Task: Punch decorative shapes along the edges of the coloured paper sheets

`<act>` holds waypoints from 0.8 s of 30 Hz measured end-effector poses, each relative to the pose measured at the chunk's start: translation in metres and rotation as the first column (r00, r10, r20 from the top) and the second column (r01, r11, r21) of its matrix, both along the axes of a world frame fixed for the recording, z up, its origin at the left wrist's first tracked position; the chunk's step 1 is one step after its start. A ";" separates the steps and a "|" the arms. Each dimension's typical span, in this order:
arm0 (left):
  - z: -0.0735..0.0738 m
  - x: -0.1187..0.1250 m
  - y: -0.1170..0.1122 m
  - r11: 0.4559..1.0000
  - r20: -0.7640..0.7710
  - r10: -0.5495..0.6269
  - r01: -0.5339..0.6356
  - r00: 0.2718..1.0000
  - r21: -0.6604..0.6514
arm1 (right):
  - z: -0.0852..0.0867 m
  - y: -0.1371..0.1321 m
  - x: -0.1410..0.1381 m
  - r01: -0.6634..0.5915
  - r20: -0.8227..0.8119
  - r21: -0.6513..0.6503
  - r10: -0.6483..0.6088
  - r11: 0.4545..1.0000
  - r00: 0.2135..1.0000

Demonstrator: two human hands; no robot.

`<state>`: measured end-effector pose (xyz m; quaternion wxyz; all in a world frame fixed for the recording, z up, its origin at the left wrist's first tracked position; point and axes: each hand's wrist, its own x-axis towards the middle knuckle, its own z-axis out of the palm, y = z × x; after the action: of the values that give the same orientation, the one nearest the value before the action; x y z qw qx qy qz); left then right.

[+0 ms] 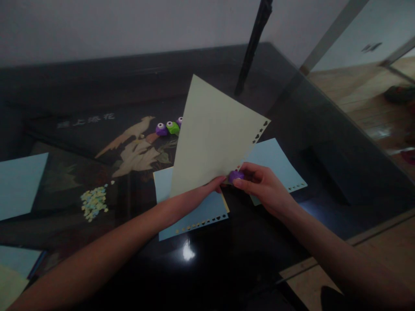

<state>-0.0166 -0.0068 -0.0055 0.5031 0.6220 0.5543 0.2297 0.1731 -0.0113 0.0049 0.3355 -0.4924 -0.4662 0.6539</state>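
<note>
A pale cream sheet of paper (214, 134) is held up at a tilt above the table, with small shapes such as hearts and stars cut along its right edge. My left hand (218, 183) is closed on the sheet's lower edge. My right hand (259, 179) grips a small purple craft punch (236, 176) set on the sheet's edge, close to the left fingers. Beneath lie a blue sheet (191, 222) with a row of punched shapes and another blue sheet (275, 164), also punched along its near edge.
More purple and green punches with eyes (173, 127) stand behind the cream sheet, partly hidden. A pile of paper cutouts (94, 203) lies left, near further blue sheets (19, 185). A black pole (254, 47) rises at the back of the glossy dark table (129, 268).
</note>
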 end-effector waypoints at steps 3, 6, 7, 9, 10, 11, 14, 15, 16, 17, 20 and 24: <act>-0.003 0.000 0.000 1.000 0.022 0.008 -0.008 1.000 0.001 | -0.002 0.000 0.000 0.013 -0.010 0.019 -0.012 1.000 1.000; -0.006 0.000 -0.001 1.000 0.020 -0.002 0.001 1.000 0.024 | -0.003 -0.001 0.000 0.029 -0.015 0.044 -0.029 0.999 0.999; -0.006 0.001 -0.001 0.999 0.010 0.000 0.000 1.000 0.044 | -0.002 -0.001 0.000 0.030 -0.012 0.047 -0.029 0.998 0.999; -0.007 0.001 -0.001 0.995 -0.015 0.013 -0.011 1.000 0.095 | -0.002 -0.001 -0.001 0.032 -0.004 0.048 -0.032 0.998 0.999; -0.007 0.002 -0.001 0.992 -0.027 0.020 -0.017 0.999 0.122 | -0.002 -0.001 -0.002 0.038 -0.004 0.050 -0.038 0.998 0.999; -0.006 0.002 -0.001 0.989 -0.034 0.024 -0.019 0.999 0.145 | -0.001 -0.001 -0.002 0.047 -0.007 0.055 -0.047 0.997 0.999; -0.004 0.000 -0.001 0.972 -0.067 0.012 0.004 0.998 0.234 | -0.001 0.000 -0.004 0.065 -0.017 0.070 -0.064 0.995 0.998; -0.003 -0.001 -0.001 0.960 -0.088 0.008 0.017 0.996 0.279 | -0.001 0.000 -0.005 0.064 -0.018 0.074 -0.063 0.995 0.998; -0.003 -0.001 -0.002 0.946 -0.110 0.007 0.029 0.994 0.324 | -0.001 0.001 -0.005 0.061 -0.017 0.075 -0.060 0.995 0.998; -0.004 -0.002 -0.002 0.931 -0.132 0.010 0.039 0.991 0.364 | -0.001 0.001 -0.006 0.060 -0.019 0.075 -0.059 0.995 0.998; -0.007 -0.003 -0.002 0.904 -0.169 0.035 0.041 0.985 0.427 | -0.001 0.002 -0.006 0.062 -0.035 0.069 -0.060 0.996 0.998; -0.010 -0.002 -0.001 0.900 -0.189 0.049 0.039 0.981 0.434 | -0.002 0.002 -0.006 0.049 -0.044 0.070 -0.046 0.996 0.998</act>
<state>-0.0187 -0.0082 -0.0154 0.2941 0.7366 0.5372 0.2869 0.1672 -0.0091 0.0030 0.3780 -0.4775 -0.4699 0.6390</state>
